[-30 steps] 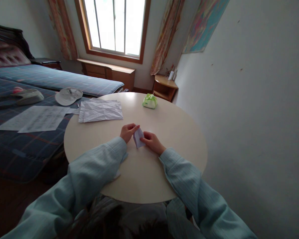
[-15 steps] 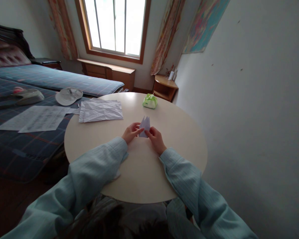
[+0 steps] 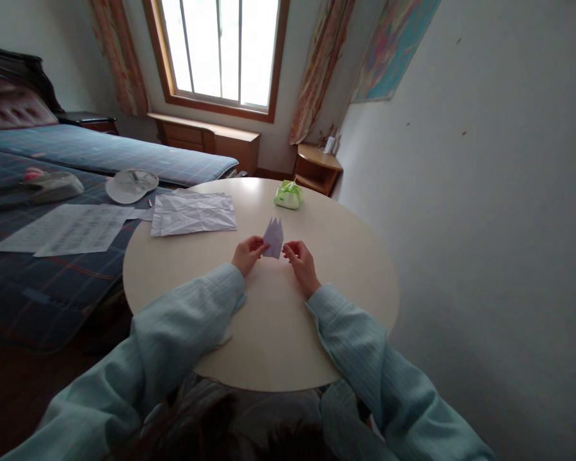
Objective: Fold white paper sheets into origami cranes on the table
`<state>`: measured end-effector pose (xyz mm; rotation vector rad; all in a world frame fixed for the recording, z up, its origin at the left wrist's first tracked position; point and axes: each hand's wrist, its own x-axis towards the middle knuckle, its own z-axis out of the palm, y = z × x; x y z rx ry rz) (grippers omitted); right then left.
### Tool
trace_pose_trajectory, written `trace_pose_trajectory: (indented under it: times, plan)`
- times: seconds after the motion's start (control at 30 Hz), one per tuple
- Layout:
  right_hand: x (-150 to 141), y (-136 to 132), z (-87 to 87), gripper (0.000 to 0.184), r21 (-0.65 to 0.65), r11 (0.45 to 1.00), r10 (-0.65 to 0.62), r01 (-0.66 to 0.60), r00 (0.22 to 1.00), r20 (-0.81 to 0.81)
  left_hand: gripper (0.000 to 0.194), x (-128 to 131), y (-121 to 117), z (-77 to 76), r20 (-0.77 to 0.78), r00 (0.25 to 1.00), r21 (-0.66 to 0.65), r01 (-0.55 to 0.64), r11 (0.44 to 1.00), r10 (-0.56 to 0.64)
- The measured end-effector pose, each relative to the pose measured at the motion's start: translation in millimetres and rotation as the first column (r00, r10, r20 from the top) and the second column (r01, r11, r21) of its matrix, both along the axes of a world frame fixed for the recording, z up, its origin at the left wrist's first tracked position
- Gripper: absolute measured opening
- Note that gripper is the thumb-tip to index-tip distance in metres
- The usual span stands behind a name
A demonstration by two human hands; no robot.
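1. Take the round cream desk (image 3: 278, 346) as a clock with 12 on the window side. The folded paper (image 3: 273, 239) is just off the middle toward 12, its pointed tips aimed up at 12 too.
2. Left grip (image 3: 246, 256) is pinched closed on the paper's lower corner, around its 8 o'clock, thumb across the front.
3. Right grip (image 3: 301, 264) sits by the paper's 4 o'clock side, fingers bent and the tips right beside the edge. Honestly can't tell how far open it is, or if it's touching.
4. Crumpled white sheets (image 3: 194, 214) are lying flat at about 10 on the desk.
5. Green packet (image 3: 288, 196) is near the far edge, around 1, well apart from both hands.
6. Past the desk's 9-to-10 side there's a plaid bed (image 3: 33, 304) with printed sheets (image 3: 77, 228) and a pale cap (image 3: 132, 186) on it.
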<state>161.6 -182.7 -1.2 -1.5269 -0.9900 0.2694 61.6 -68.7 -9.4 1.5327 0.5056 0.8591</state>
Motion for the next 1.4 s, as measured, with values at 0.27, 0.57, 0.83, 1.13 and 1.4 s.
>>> trace_pose_trajectory:
  times: [0.27,0.57,0.83,1.13,1.4]
  plan:
    - [-0.2,0.7,-0.8,0.027,-0.013,1.000,-0.021,0.021,1.000,0.012,0.036,1.8,1.1,-3.0,0.030,0.999,0.005,0.039,0.999,-0.039]
    - [-0.6,0.6,1.6,0.027,-0.037,0.998,-0.041,0.042,0.999,0.018,0.040,0.8,-2.0,-1.9,0.020,0.994,-0.018,0.110,0.994,-0.110]
    - [-1.2,-0.4,1.3,0.027,-0.056,0.998,0.008,-0.005,0.999,0.052,0.045,-1.0,-6.6,-0.4,-0.060,0.991,0.067,0.127,0.990,-0.123]
    - [1.4,0.0,-1.0,0.023,-0.047,0.999,-0.012,0.015,0.998,0.066,0.033,-2.6,-0.2,2.7,-0.007,0.999,0.153,-0.036,0.988,0.038]
    - [0.4,-0.8,0.8,0.025,-0.058,0.998,-0.008,0.011,0.998,0.057,0.026,-4.8,-0.4,3.6,-0.027,0.998,0.163,-0.052,0.985,0.058]
